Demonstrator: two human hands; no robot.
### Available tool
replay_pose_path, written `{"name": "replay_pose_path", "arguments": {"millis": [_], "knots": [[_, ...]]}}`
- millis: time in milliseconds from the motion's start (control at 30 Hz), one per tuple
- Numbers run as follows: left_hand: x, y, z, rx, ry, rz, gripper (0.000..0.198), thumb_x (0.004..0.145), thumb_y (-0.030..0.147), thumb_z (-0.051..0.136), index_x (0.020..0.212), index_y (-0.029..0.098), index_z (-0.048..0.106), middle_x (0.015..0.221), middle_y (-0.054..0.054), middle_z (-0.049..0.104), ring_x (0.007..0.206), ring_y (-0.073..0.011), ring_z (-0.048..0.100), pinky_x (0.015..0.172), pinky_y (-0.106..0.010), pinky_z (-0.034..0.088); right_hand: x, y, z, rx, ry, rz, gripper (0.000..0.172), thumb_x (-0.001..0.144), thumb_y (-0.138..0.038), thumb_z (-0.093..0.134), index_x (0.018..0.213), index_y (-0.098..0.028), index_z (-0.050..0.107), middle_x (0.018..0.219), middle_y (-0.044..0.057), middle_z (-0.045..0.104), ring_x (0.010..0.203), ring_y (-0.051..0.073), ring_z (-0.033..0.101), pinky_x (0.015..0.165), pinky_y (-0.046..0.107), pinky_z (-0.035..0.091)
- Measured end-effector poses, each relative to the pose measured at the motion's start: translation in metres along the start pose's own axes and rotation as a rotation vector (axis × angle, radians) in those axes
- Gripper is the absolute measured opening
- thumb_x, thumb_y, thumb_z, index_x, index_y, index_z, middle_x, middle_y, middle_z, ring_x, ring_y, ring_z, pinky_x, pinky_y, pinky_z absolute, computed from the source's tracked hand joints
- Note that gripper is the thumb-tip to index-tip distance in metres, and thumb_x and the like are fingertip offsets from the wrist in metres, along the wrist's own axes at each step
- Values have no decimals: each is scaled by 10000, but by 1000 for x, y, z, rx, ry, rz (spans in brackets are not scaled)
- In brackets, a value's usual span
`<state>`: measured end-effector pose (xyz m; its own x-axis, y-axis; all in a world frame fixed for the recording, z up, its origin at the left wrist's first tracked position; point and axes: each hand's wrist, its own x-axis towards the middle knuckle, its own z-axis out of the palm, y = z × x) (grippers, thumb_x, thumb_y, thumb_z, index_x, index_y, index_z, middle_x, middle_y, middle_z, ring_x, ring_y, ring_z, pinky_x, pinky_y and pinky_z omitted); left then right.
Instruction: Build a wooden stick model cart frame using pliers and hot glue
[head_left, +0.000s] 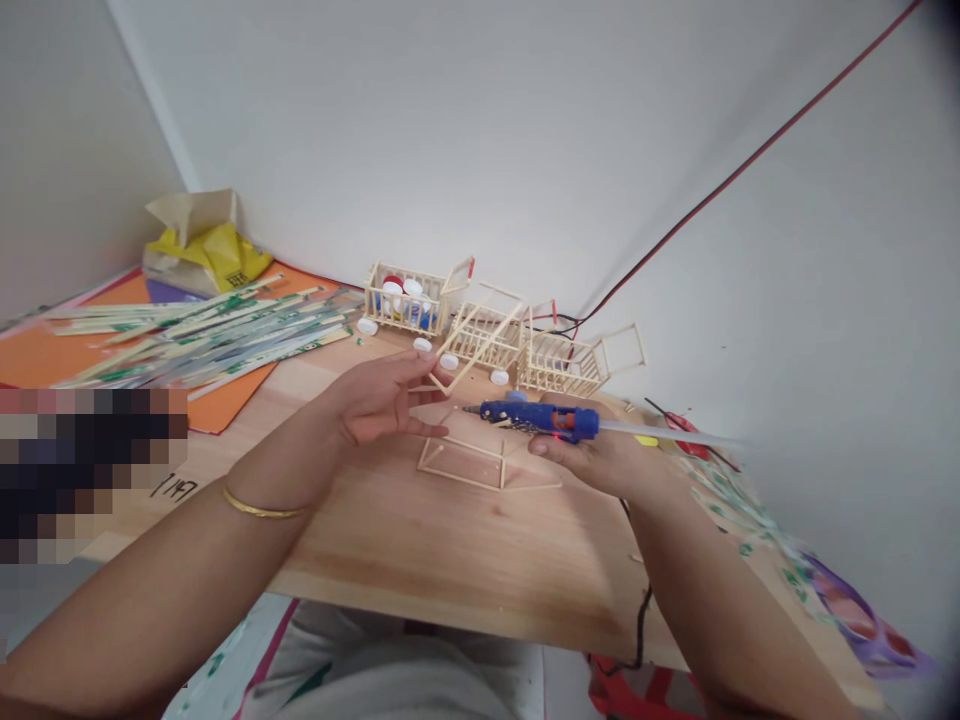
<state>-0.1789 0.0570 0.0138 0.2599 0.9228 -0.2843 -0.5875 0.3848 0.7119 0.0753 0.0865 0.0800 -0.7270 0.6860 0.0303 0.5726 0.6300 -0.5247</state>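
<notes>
Your widest room for moving is the stretch of pale wooden bench (450,560) between the near edge, close in front of your lap, and the flat rectangular frame of thin wooden sticks (461,479) lying below your hands. Your left hand (386,395) has its thumb and forefinger pinched on an angled frame of pale wooden sticks (466,371), raised over the middle of the bench, its other fingers spread. Your right hand (592,460) has its fingers wrapped round the blue glue gun (517,415), nozzle pointing left towards that frame (a long whitish glue stick (667,432) juts from its back, reaching out to the right). Behind, three small stick-built carts, the left (405,300), middle (487,340) and right (566,365), stand in a row before the grey-white wall (450,130) and bound your reach forward. At left, a loose heap of pale strips (225,335) covers much of an orange sheet (240,400); a black cable (643,620) hangs near your right forearm at the near edge.
</notes>
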Motion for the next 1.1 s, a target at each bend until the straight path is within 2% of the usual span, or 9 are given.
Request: {"name": "replay_pose_path", "arguments": {"millis": [100, 233, 367, 600, 933, 1100], "knots": [[0, 0, -1, 11, -10, -7, 196, 744, 341, 678, 813, 165, 622, 929, -85, 626, 912, -239, 587, 764, -537, 518, -5, -4, -2, 3, 21, -31, 312, 800, -487, 574, 715, -187, 559, 654, 6, 552, 607, 141, 510, 560, 250, 401], [-1, 0, 0, 29, -5, -7, 226, 743, 351, 673, 834, 152, 617, 948, -105, 624, 914, -248, 587, 772, -553, 508, -10, -8, 5, 22, -60, -29, 341, 787, -492, 603, 680, -176, 528, 594, -22, 496, 533, 101, 447, 496, 220, 343], [-3, 2, 5, 60, 9, -2, 222, 745, 350, 665, 823, 152, 603, 890, -93, 625, 883, -238, 588, 755, -544, 513, -11, -6, 15, 2, -96, -42, 332, 791, -500, 602, 731, -176, 560, 647, -9, 528, 592, 112, 493, 527, 216, 370], [-4, 2, 4, 65, 8, 7, 224, 729, 342, 680, 814, 150, 604, 869, -87, 618, 872, -229, 583, 739, -522, 523, -13, 1, 23, -45, -15, -51, 336, 807, -535, 561, 776, -202, 589, 707, 20, 590, 635, 145, 557, 546, 237, 417], [-1, 1, -2, 63, -61, 22, 210, 734, 356, 665, 796, 164, 610, 846, -76, 616, 820, -215, 594, 722, -491, 534, -12, 1, 22, -90, -79, -76, 360, 836, -522, 528, 760, -177, 592, 717, 26, 581, 660, 141, 542, 559, 237, 394], [0, 0, -4, 74, -60, 34, 221, 735, 364, 664, 806, 162, 609, 859, -82, 617, 845, -218, 588, 735, -496, 529, -12, -4, 21, -68, -96, -4, 353, 807, -521, 572, 739, -175, 580, 679, 7, 552, 630, 127, 518, 553, 227, 377]]}}
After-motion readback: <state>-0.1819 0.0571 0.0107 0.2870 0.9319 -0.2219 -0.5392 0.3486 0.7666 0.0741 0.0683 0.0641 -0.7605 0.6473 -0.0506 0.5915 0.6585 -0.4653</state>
